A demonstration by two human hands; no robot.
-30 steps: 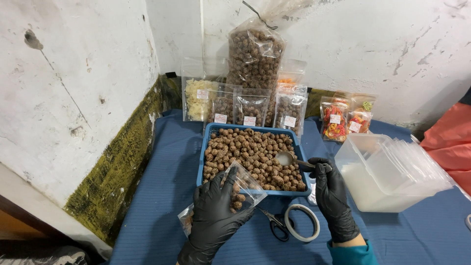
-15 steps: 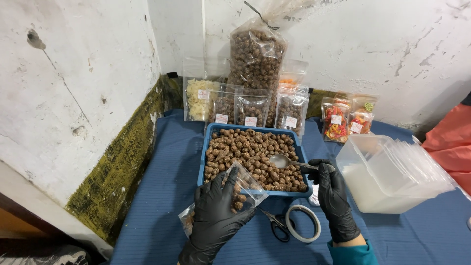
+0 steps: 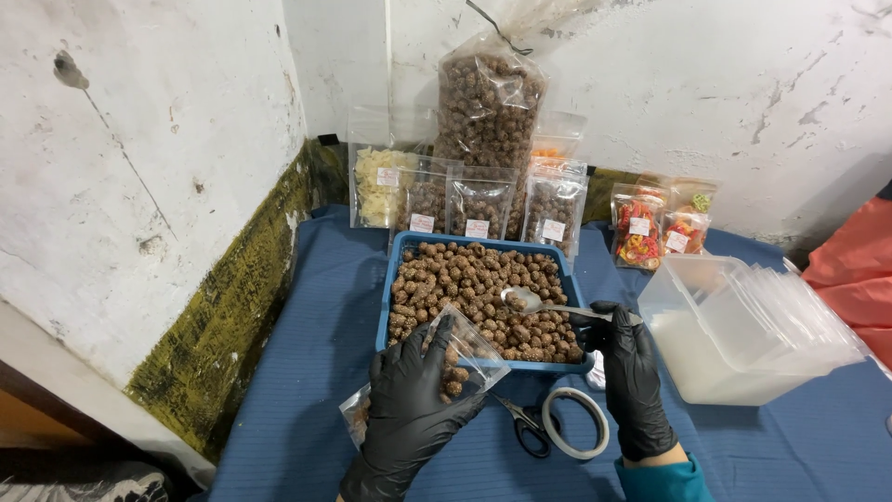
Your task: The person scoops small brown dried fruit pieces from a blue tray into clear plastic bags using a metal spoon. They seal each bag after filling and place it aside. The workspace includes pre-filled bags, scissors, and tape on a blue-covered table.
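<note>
Fingers of the left hand (image 3: 409, 409) wrap a clear pouch (image 3: 455, 358); the right hand (image 3: 632, 372) pinches a spoon (image 3: 539, 302).

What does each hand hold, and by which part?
Left hand holds a clear bag by its side; right hand holds a spoon by its handle end.

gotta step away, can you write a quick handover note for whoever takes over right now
Left hand: holds a small clear bag, mouth up, a few brown balls already in it.
Right hand: holds a metal spoon over the blue tray; the spoon bowl looks empty.
Tray is full of brown balls. Scissors and a tape roll lie in front of it, and a tub of empty bags sits on the right.
Done: filled packs stand at the wall.
Left: bag is only part filled and unsealed.
</note>
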